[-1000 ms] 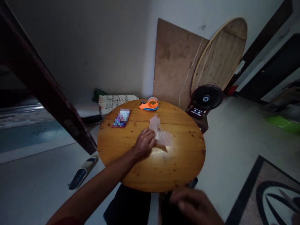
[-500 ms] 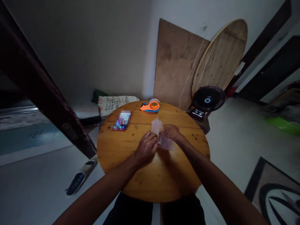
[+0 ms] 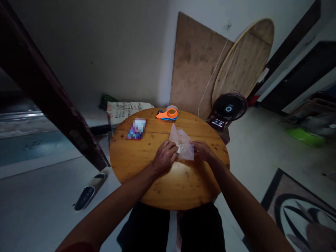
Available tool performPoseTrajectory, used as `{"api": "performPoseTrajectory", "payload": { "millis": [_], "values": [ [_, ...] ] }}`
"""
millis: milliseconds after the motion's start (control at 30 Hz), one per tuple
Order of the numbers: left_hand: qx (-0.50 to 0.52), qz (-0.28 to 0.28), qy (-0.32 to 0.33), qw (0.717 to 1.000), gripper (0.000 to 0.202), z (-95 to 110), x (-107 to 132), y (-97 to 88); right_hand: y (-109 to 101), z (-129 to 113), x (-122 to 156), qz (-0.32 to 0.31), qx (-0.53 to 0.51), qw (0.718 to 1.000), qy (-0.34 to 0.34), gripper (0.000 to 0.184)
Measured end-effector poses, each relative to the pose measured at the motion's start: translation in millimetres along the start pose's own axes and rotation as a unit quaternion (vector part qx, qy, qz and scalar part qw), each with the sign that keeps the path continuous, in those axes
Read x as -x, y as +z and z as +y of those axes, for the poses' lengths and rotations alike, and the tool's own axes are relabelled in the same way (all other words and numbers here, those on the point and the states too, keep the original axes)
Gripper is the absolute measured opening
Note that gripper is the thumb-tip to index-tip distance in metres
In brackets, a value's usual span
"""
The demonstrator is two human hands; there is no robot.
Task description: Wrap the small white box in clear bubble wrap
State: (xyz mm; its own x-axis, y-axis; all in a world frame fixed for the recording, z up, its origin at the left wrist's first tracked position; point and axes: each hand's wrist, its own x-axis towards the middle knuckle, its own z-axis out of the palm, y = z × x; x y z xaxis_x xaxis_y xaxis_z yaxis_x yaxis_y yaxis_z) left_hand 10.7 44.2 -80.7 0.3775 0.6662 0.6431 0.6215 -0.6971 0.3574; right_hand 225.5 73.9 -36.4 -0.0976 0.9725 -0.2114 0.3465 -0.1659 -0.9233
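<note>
A thin, clear plastic bag [image 3: 183, 144] lies crumpled in the middle of a round wooden table [image 3: 168, 189]. My left hand [image 3: 164, 158] pinches the bag's left edge and rests on the tabletop. My right hand [image 3: 202, 150] grips the bag's right edge, so the plastic is stretched between both hands. What the bag holds is too dim to make out.
An orange tape dispenser [image 3: 168, 114] sits at the table's far edge, and a small colourful packet [image 3: 136, 128] lies at the far left. Behind stand a plywood sheet [image 3: 193, 63], a round wooden tabletop [image 3: 243, 59] and a black fan [image 3: 229, 107]. A slipper [image 3: 88, 192] lies on the floor at left.
My right hand came up from below the table's near edge and took hold of the bag's right side, then drew it outward. My left hand stayed on the bag.
</note>
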Motion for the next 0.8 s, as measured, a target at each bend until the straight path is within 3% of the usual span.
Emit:
{"api": "performPoseTrajectory", "payload": {
  "millis": [167,467,667,800],
  "values": [
    [-0.008,-0.007,-0.006,1.000,0.021,1,0,-1.2,5,-4,12,-0.073,-0.015,0.997,-0.011,0.035],
    [-0.006,-0.009,0.002,1.000,0.022,-3,0,0.6,29,23,-9,0.087,0.038,0.995,-0.039,0.028],
    [-0.026,-0.028,0.000,0.999,0.021,0,-1,-4.8,34,21,-14,0.147,0.070,0.985,-0.057,0.017],
    [-0.028,-0.035,-0.001,0.999,0.020,1,-1,-6.1,43,14,-15,0.153,0.066,0.983,-0.074,0.018]
  ]
}}
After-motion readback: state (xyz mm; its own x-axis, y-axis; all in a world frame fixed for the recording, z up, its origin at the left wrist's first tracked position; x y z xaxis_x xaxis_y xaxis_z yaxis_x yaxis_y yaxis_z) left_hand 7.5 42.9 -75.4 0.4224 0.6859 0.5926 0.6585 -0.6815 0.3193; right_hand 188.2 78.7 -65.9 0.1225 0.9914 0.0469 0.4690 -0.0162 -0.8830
